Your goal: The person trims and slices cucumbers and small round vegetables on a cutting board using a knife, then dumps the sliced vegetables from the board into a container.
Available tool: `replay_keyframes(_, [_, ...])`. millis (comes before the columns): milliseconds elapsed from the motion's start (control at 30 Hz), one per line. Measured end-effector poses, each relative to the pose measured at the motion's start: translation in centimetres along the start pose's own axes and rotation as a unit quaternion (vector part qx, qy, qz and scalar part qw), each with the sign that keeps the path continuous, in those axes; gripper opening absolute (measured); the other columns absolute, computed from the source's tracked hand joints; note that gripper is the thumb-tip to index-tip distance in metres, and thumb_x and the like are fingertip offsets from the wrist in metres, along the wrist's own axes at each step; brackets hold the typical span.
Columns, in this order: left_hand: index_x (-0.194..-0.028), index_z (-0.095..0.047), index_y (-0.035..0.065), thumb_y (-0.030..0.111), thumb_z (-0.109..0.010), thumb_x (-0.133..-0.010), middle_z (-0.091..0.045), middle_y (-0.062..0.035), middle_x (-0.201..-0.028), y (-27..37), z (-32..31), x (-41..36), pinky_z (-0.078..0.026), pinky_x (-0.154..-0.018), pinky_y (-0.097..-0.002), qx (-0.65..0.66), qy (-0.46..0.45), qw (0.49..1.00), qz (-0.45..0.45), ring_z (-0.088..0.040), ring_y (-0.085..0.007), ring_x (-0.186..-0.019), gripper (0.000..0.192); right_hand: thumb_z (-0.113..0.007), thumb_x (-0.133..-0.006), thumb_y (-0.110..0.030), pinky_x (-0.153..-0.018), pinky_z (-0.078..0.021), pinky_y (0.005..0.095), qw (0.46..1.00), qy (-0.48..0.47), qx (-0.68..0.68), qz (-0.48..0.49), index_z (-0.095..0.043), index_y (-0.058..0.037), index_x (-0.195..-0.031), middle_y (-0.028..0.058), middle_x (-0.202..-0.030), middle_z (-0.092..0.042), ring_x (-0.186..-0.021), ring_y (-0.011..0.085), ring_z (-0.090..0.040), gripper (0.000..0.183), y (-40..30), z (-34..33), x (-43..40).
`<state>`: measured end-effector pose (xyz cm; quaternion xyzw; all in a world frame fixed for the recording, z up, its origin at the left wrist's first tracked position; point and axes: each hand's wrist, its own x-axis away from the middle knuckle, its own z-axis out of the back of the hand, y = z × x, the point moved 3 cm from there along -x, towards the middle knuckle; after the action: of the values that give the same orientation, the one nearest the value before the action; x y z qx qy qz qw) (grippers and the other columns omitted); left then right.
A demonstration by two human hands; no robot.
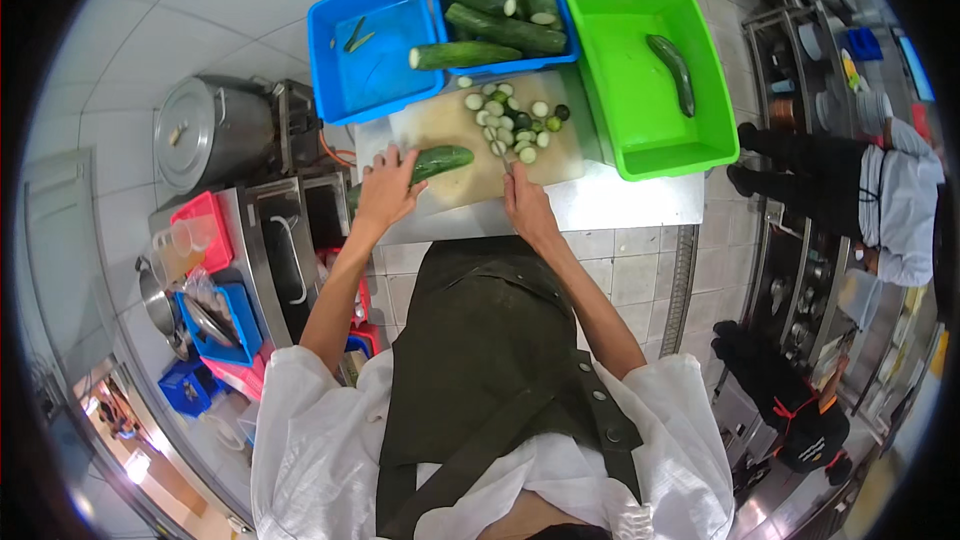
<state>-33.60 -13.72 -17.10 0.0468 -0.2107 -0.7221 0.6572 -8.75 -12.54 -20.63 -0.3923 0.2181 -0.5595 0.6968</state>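
Note:
My left hand grips a dark green cucumber lying at the left of a pale cutting board. The handle of a small knife is in my right hand; its blade points away from me, over several cut cucumber ends heaped on the board. Behind the board, a blue bin holds several cucumbers with trimmed ends. To its left is another blue bin with a few green scraps. A green bin on the right holds one cucumber.
The board lies on a steel table. At left are a large lidded pot, a red tray and a blue basket. Two people, one in a white shirt and one in dark clothes, stand by the shelves at right.

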Motion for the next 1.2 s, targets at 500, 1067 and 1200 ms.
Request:
replay_keyframes(500, [-0.154,-0.02,0.0419,0.028,-0.063,-0.089,-0.049,-0.0204,-0.114,-1.8,-3.4,-0.6,-0.052,-0.074,-0.0532,-0.084,-0.051,0.995,0.018,-0.059,-0.0407,-0.09,0.08,-0.039,-0.103,-0.018,-0.059,-0.0457,0.0627,0.984,-0.071,0.146,-0.076,-0.038,-0.0035,-0.103,0.033,-0.068,-0.06,-0.068,0.054,-0.06,0.014,-3.1,-4.6,-0.3])
replay_keyframes(1067, [-0.157,-0.013,0.0347,0.028,-0.057,-0.096,-0.048,-0.0241,-0.118,-1.2,-4.6,0.3,-0.05,-0.083,-0.058,0.042,-0.07,0.992,0.099,-0.057,-0.0481,-0.094,0.075,-0.045,-0.097,-0.016,-0.063,-0.0523,0.0586,0.968,-0.076,0.213,-0.109,-0.045,-0.0012,-0.116,0.0282,-0.076,-0.065,-0.071,0.0492,-0.065,0.024,1.3,-6.5,3.6])
replay_keyframes(1200, [-0.158,-0.006,0.023,0.03,-0.049,-0.1,-0.03,-0.0422,-0.138,-3.7,-6.8,-0.9,-0.042,-0.1,-0.0532,0.332,0.056,0.915,0.222,-0.043,-0.0593,-0.117,0.072,-0.044,-0.098,-0.018,-0.064,-0.0509,0.0607,0.978,-0.077,0.158,-0.113,-0.045,-0.0009,-0.111,0.0298,-0.075,-0.064,-0.071,0.0522,-0.063,0.022,-0.4,-5.8,2.6])
